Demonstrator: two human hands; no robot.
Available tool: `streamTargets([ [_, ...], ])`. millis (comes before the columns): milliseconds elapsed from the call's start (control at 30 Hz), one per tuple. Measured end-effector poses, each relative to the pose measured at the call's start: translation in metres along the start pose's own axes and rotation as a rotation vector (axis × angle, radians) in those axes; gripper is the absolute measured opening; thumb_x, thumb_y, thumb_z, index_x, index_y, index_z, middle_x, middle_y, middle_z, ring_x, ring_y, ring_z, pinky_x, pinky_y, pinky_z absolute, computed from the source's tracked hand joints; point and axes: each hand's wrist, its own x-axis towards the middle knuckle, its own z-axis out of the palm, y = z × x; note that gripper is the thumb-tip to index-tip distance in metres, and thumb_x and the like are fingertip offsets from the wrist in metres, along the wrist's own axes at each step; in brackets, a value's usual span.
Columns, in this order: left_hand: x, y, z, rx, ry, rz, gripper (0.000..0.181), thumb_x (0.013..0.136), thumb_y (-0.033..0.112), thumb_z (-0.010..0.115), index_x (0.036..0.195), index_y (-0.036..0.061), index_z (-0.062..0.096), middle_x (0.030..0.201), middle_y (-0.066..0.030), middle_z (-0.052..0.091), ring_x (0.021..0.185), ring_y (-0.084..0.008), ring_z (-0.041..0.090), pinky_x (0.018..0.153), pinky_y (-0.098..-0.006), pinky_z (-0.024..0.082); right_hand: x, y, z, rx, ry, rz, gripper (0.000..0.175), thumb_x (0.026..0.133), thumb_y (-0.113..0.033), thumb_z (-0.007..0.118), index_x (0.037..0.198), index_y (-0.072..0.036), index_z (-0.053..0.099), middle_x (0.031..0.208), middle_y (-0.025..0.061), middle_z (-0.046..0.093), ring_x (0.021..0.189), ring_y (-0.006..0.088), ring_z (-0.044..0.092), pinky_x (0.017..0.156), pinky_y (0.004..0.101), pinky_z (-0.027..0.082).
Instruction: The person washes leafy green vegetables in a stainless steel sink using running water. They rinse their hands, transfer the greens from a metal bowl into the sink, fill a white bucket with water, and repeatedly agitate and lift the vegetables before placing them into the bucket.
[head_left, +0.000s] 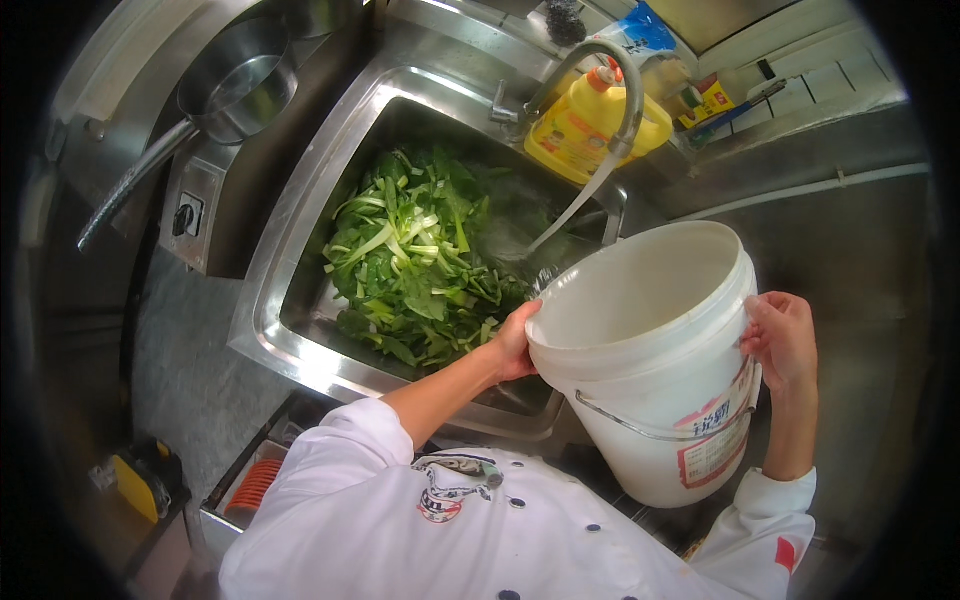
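Note:
A large white plastic bucket (645, 360) is held tilted between my two hands at the right edge of the sink. My left hand (517, 341) grips its rim on the left, thumb on top. On the far side my right hand (784, 337) holds the bucket near its rim. The visible inside of the bucket shows only its wall; the bottom is hidden. Its wire handle (637, 424) hangs down over a printed label. Cut leafy greens (412, 262) are heaped in the stainless steel sink (300, 341). Water runs from the curved faucet (634, 97) into the sink.
A yellow detergent jug (574, 124) stands behind the faucet, near a blue-and-white bag (645, 30). At the upper left is a steel saucepan (240, 86) with a long handle, above a control knob (186, 216). An orange ribbed item (255, 484) lies at the lower left.

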Motion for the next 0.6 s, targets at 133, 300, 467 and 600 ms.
streamTargets([
  [133,-0.002,0.002,0.002,0.054,-0.023,-0.004,0.064,0.088,0.054,0.029,0.135,0.0116,0.043,0.136,-0.0099,0.046,0.124,-0.028,0.043,0.103,-0.0442,0.033,-0.001,-0.004,0.009,-0.002,-0.017,-0.006,0.017,0.081,-0.01,0.063,0.073,0.004,0.056,0.059,0.0083,0.058,0.043,0.0099,0.054,0.04,0.0191,0.046],
  [300,-0.002,0.003,0.003,-0.036,-0.06,0.035,0.061,0.089,0.051,0.036,0.134,0.0098,0.043,0.134,-0.0121,0.047,0.122,-0.03,0.045,0.104,-0.0459,0.032,-0.002,-0.014,0.022,-0.043,-0.043,-0.015,0.015,0.081,-0.008,0.062,0.076,0.005,0.056,0.06,0.0085,0.058,0.045,0.0103,0.055,0.042,0.0194,0.047],
  [467,0.004,-0.002,-0.005,-0.106,-0.121,0.064,0.058,0.089,0.049,0.038,0.132,0.0102,0.046,0.129,-0.0116,0.052,0.117,-0.0296,0.049,0.102,-0.046,0.035,0.002,-0.029,0.04,-0.097,-0.07,-0.038,0.012,0.08,-0.004,0.062,0.076,0.006,0.056,0.063,0.0085,0.057,0.05,0.0109,0.056,0.045,0.0198,0.048],
  [600,0.013,-0.012,-0.01,-0.184,-0.198,0.076,0.055,0.091,0.047,0.037,0.129,0.0094,0.049,0.124,-0.0103,0.055,0.113,-0.0279,0.053,0.099,-0.0448,0.039,0.008,-0.046,0.055,-0.146,-0.093,-0.077,0.012,0.08,-0.003,0.061,0.078,0.008,0.056,0.066,0.0093,0.057,0.053,0.0117,0.057,0.048,0.0208,0.05],
])
